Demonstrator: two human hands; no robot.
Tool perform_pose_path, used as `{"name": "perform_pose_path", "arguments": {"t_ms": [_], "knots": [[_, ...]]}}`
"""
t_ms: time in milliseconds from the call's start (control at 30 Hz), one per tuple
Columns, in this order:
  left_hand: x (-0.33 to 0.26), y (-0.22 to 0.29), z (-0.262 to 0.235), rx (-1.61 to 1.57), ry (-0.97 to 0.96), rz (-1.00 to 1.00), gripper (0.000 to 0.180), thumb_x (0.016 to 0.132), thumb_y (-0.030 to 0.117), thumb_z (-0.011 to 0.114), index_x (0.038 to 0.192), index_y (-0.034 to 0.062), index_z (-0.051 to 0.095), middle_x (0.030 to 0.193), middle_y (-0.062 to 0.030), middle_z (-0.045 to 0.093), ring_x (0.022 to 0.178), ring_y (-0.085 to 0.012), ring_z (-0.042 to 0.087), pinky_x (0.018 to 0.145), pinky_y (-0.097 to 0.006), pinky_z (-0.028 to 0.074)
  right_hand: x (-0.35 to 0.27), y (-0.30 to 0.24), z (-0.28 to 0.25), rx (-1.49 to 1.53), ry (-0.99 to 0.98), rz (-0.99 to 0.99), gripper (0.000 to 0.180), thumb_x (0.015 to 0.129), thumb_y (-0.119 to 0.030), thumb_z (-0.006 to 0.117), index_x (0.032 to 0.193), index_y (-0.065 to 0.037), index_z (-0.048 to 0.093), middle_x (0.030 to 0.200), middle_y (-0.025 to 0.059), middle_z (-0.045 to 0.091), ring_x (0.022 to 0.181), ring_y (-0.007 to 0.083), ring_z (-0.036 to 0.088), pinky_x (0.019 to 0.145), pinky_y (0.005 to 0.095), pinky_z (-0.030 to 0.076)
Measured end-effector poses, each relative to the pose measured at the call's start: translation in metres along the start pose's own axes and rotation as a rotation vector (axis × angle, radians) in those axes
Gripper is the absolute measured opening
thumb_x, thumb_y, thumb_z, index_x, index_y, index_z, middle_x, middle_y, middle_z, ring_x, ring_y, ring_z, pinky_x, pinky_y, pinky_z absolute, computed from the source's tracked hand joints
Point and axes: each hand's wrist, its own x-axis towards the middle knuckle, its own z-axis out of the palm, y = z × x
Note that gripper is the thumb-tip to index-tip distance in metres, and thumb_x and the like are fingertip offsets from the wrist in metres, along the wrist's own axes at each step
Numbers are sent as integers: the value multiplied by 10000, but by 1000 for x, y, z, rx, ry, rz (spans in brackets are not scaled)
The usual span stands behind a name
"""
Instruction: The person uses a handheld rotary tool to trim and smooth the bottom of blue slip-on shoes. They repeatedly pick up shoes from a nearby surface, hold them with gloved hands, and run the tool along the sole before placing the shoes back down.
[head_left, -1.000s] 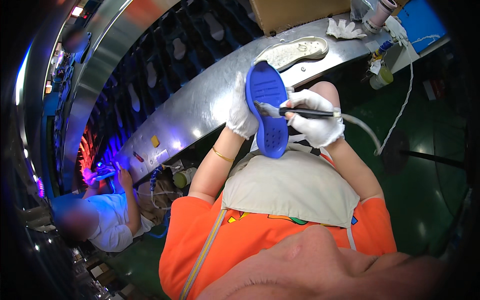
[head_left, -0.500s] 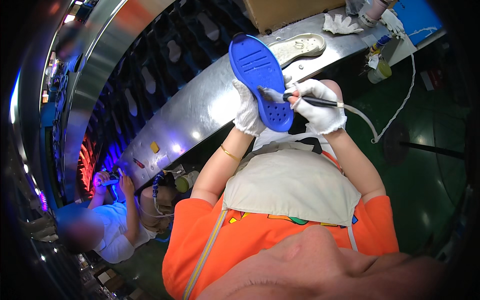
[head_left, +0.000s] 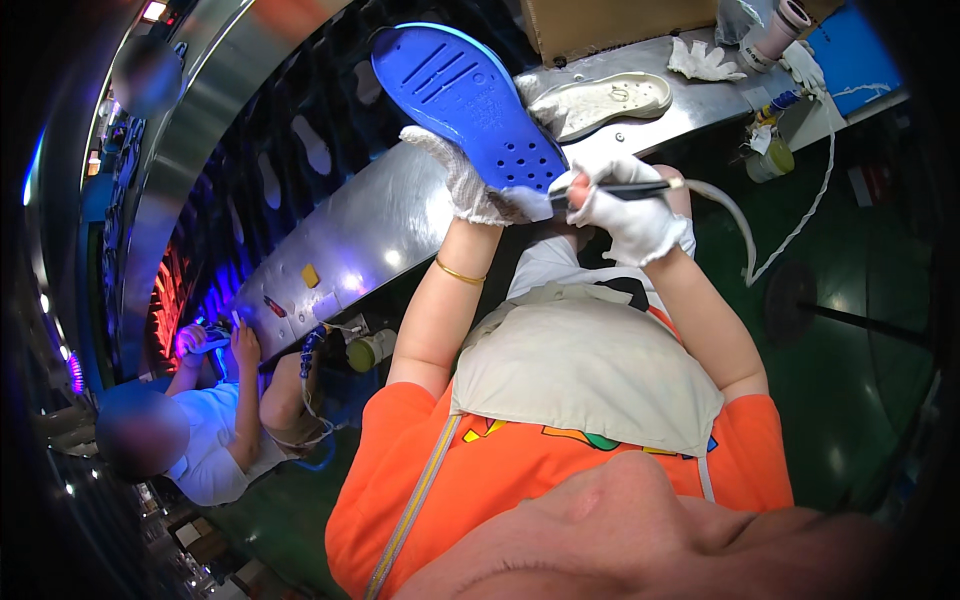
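My left hand [head_left: 462,190], in a white glove, grips a blue shoe sole [head_left: 470,110] from its left side and from beneath. The sole has slots at its wide far end and round holes at its near end. In my gloved right hand [head_left: 635,228], bare fingertips pinch a brush [head_left: 632,189] with a black handle and a pale hose running from its back. Its blurred bristles meet the sole's near edge, close to the holes. Beyond my right hand, an off-white shoe sole [head_left: 600,108] lies on the metal bench [head_left: 400,215].
White gloves [head_left: 703,62], a cardboard box [head_left: 610,28] and a pinkish bottle [head_left: 775,38] are at the bench's far end. A jar [head_left: 770,160] hangs by its right edge. At left, another person [head_left: 215,430] works at the bench. A dark stand [head_left: 790,300] is on the floor at right.
The blue sole has shifted up and left and leans further left in my left hand. The brush has gone from the sole's middle to its near edge.
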Motion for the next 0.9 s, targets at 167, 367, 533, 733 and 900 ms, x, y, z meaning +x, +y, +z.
{"name": "perform_pose_path", "arguments": {"t_ms": [167, 367, 533, 733, 900], "knots": [[0, 12, 1, 206, -32, -41, 1139, 562, 877, 421, 1319, 26, 387, 1246, -199, 512, 1065, -343, 564, 919, -475, 476, -2, -12, 4, -121, 84, 54, 125, 816, 13, 623, 916, -1, 549, 887, 109, 628, 780, 160, 625, 679, 379, 581], [8, 29, 2, 505, -143, -201, 1104, 574, 833, 457, 1303, 5, 406, 1181, -188, 562, 1058, -270, 586, 867, -409, 522, 4, -23, -3, -415, -113, 320, 136, 744, 31, 675, 862, -7, 619, 887, 66, 637, 820, 155, 633, 726, 263, 533], [14, 31, 7, 617, -119, -336, 1022, 596, 784, 513, 1263, 11, 456, 1111, -164, 602, 928, -216, 641, 763, -341, 563, 9, -29, -19, -439, -196, 312, 98, 746, 20, 648, 820, -32, 612, 841, 51, 625, 795, 124, 605, 715, 260, 511], [26, 39, 3, 798, 44, -490, 837, 772, 722, 403, 1249, 40, 500, 1028, -182, 632, 848, -221, 660, 731, -335, 567, 10, -37, 8, -783, -317, -37, 146, 693, 76, 625, 778, -35, 585, 860, 35, 601, 772, 112, 576, 774, 272, 524], [24, 40, 6, 912, 147, -567, 812, 787, 707, 435, 1251, 45, 505, 1007, -179, 634, 824, -223, 661, 681, -318, 569, 16, -34, -3, -829, -362, 128, 92, 732, 28, 617, 782, -42, 584, 862, 41, 601, 798, 124, 583, 792, 288, 521]]}}
